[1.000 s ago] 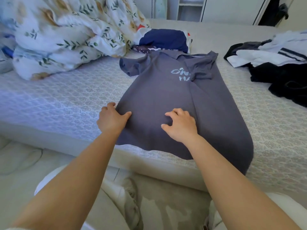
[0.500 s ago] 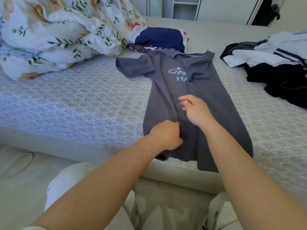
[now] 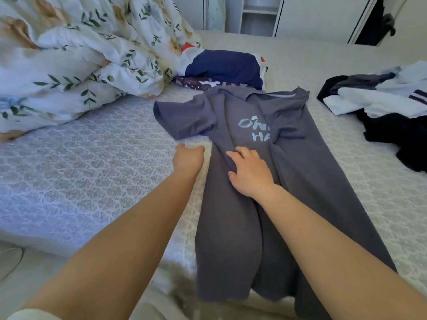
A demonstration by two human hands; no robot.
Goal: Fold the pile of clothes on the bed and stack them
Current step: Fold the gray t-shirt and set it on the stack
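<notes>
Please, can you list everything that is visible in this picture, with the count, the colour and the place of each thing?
grey short-sleeved T-shirt with pale lettering: one, grey, flat on the bed in the middle, both long sides folded inward, hem over the near edge.
folded navy garment: one, navy, beyond the T-shirt's collar, on top of other folded pieces.
unfolded clothes pile: one heap, black, white and grey, far right on the bed.
floral duvet: one, white with green leaves, bunched far left.
patterned bed cover: one, pale grey-white, under everything.
white wardrobe: one, behind the bed.
left hand: at the T-shirt's left edge, below the sleeve.
right hand: pressing on the T-shirt's middle.
</notes>
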